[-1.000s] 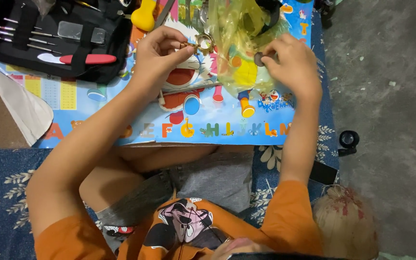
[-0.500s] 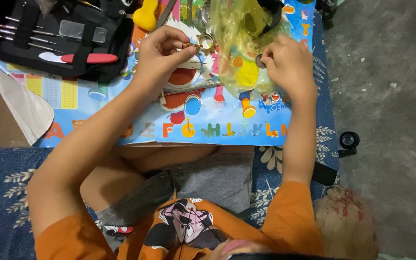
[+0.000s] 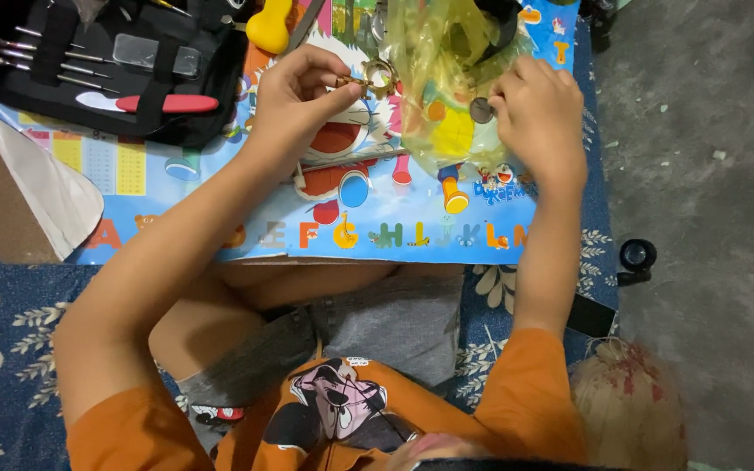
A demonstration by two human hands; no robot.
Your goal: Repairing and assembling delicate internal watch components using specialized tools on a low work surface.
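My left hand [image 3: 303,92] pinches a small brass ring [image 3: 380,77] above the alphabet mat [image 3: 307,231]; my right hand [image 3: 538,113] grips a dark disc [image 3: 481,110] by the yellow bag [image 3: 447,61]. A loose pinch could drop either.

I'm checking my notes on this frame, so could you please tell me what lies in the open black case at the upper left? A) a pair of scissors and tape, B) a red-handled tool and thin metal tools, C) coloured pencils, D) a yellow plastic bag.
B: the black case holds a red-handled tool beside a row of thin metal tools; the left hand is just right of it.
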